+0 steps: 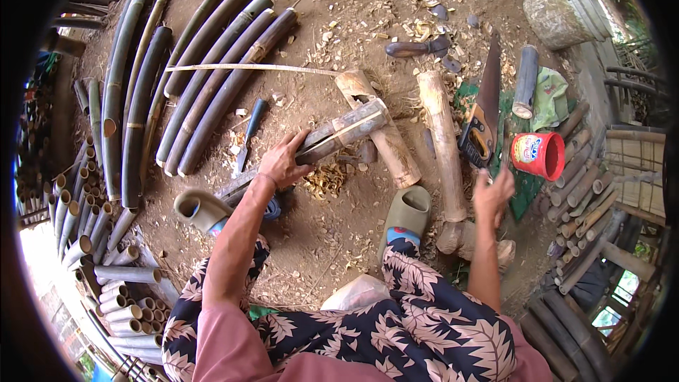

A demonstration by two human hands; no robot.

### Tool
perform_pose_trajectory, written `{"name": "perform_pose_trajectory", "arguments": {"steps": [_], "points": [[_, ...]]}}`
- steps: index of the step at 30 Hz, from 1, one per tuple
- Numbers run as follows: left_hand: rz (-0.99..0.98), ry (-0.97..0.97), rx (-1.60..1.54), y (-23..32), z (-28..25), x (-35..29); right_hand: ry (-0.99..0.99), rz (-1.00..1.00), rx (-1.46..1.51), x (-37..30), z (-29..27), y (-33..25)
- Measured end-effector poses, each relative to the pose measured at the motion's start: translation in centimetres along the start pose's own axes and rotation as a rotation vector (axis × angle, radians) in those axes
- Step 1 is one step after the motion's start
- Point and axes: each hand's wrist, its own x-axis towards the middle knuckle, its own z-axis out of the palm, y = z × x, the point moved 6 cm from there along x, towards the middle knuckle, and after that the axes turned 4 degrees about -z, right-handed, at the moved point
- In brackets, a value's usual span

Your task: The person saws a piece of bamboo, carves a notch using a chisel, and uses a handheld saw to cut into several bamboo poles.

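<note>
My left hand (281, 161) is closed over the middle of a bamboo pole (346, 129) with a long slit and a pale stripe along it. The pole's far end rests across a thick bamboo piece (396, 153) with a hole cut in it. Its near end runs down beside my left slipper (201, 210). My right hand (493, 194), smeared by motion, is raised near the handle of a hand saw (484, 117). It looks closed, and a thin upright shape rises from it that I cannot make out. Curled shavings (325, 182) lie below the slit pole.
A knife with a blue handle (256, 119) lies left of my left hand. Long bamboo poles (212, 92) lie at the far left. On the right are a red tub (546, 156), a bamboo log (442, 141), a pale bucket (562, 14) and a wooden-handled tool (414, 49).
</note>
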Motion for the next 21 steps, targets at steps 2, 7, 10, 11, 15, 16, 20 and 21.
{"name": "perform_pose_trajectory", "arguments": {"steps": [2,7,10,11,15,16,20,21], "points": [[-0.014,0.002,0.021,0.5,-0.1,0.2,-0.241,0.281,-0.266,0.1,2.0,7.4],[-0.03,0.138,0.062,0.9,0.8,-0.3,-0.337,0.249,-0.089,-2.3,4.4,14.5],[-0.121,0.129,0.208,2.0,0.2,-0.4,-0.233,0.209,0.037,-2.4,2.4,12.9],[-0.114,0.264,0.413,3.9,-0.1,-1.0,-0.222,0.239,0.071,-2.8,0.8,11.8],[0.115,0.041,-0.439,17.5,-0.6,-2.4,-0.089,0.139,0.438,-5.5,-4.5,3.2],[0.05,-0.135,-0.712,20.0,1.3,-3.1,-0.169,0.125,0.54,-5.2,-6.9,-2.7],[-0.059,-0.272,-1.175,25.0,4.1,-2.1,-0.073,-0.347,1.032,-6.0,-10.7,-17.0],[-0.185,-0.1,-1.142,23.7,2.9,-1.2,-0.155,-0.432,0.831,-5.5,-10.5,-17.3]]}}
